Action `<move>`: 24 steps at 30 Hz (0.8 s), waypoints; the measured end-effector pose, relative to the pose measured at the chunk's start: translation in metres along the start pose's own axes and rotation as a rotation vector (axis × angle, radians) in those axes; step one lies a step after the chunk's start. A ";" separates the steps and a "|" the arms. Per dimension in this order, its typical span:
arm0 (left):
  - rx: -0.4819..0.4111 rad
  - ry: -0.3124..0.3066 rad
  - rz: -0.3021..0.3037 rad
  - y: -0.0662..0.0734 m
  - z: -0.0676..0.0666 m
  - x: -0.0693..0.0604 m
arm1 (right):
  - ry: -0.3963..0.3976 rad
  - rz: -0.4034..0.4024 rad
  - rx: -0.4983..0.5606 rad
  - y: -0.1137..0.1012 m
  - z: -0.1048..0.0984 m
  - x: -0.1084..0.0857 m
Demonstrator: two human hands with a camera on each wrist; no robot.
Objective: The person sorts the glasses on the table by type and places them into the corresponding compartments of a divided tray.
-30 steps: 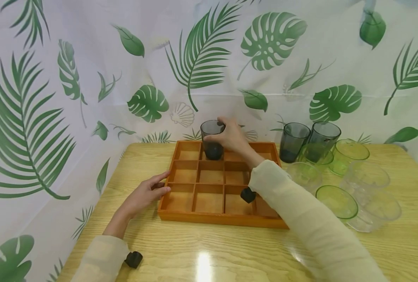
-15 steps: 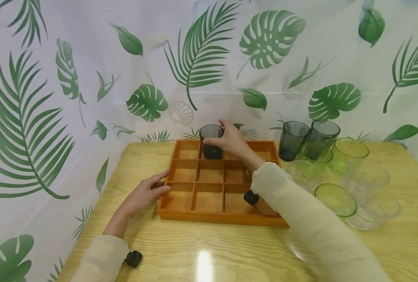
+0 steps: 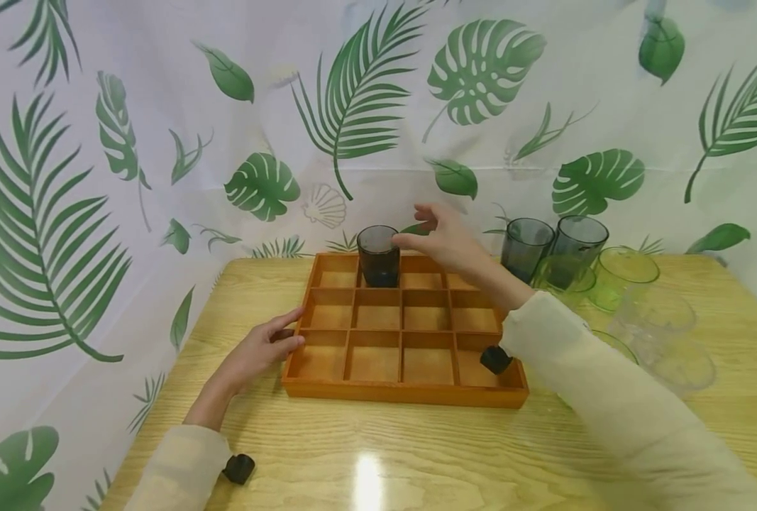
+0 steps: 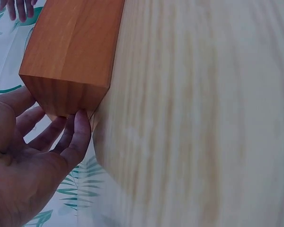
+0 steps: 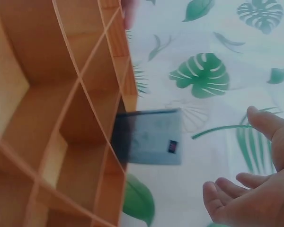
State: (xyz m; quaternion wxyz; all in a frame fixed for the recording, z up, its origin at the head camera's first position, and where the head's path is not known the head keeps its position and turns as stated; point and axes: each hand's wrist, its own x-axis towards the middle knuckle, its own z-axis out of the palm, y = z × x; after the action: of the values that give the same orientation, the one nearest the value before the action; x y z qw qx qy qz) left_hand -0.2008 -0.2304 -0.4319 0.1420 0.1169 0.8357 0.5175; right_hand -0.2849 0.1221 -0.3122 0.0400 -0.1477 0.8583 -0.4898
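Note:
A dark grey glass tumbler [image 3: 379, 259] stands upright in the back row of a wooden compartment box [image 3: 404, 394], second compartment from the left. In the right wrist view the tumbler [image 5: 149, 137] juts out of its compartment, apart from the right hand [image 5: 255, 189]. That right hand [image 3: 448, 238] is just right of the glass in the head view, fingers spread and holding nothing. At the box's left side, the left hand [image 3: 257, 355] touches the wall with its fingertips. The left wrist view shows those fingers [image 4: 80, 130] against the wooden end.
On the table's right side stand two more dark grey tumblers [image 3: 526, 245], green glasses [image 3: 627, 273] and clear glasses [image 3: 681, 362], partly hidden by the right sleeve. A leaf-printed sheet [image 3: 378, 106] hangs behind the wooden table [image 3: 327, 447].
The tumbler has been lowered into its compartment and released. My right hand has opened and drawn away to the right. The left hand stays at the box's side.

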 end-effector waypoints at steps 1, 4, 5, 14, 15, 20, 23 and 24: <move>-0.003 0.000 -0.003 0.000 0.000 0.000 | -0.006 -0.011 0.005 -0.001 -0.005 -0.003; -0.009 -0.005 -0.002 0.000 0.000 0.000 | -0.013 -0.038 0.006 -0.001 -0.023 -0.012; -0.012 -0.007 -0.002 0.000 0.000 -0.001 | -0.015 -0.041 0.007 -0.001 -0.029 -0.016; -0.007 -0.004 0.001 0.002 -0.001 0.000 | 0.034 -0.004 -0.043 0.018 -0.081 -0.048; -0.006 -0.003 -0.002 0.002 -0.001 0.000 | 0.040 -0.001 -0.047 0.021 -0.085 -0.051; -0.013 -0.006 0.010 0.001 -0.001 0.001 | 0.065 0.017 -0.060 0.034 -0.105 -0.065; -0.024 -0.011 0.018 0.000 -0.002 0.001 | 0.089 0.020 -0.070 0.041 -0.116 -0.074; -0.028 -0.011 0.021 0.000 -0.001 0.001 | 0.099 0.019 -0.073 0.044 -0.119 -0.076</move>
State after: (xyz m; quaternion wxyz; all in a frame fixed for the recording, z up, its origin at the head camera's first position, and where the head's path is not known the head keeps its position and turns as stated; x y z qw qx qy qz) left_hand -0.2021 -0.2313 -0.4314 0.1429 0.1265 0.8264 0.5297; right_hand -0.2470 0.2646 -0.2939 -0.0031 -0.1164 0.8779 -0.4644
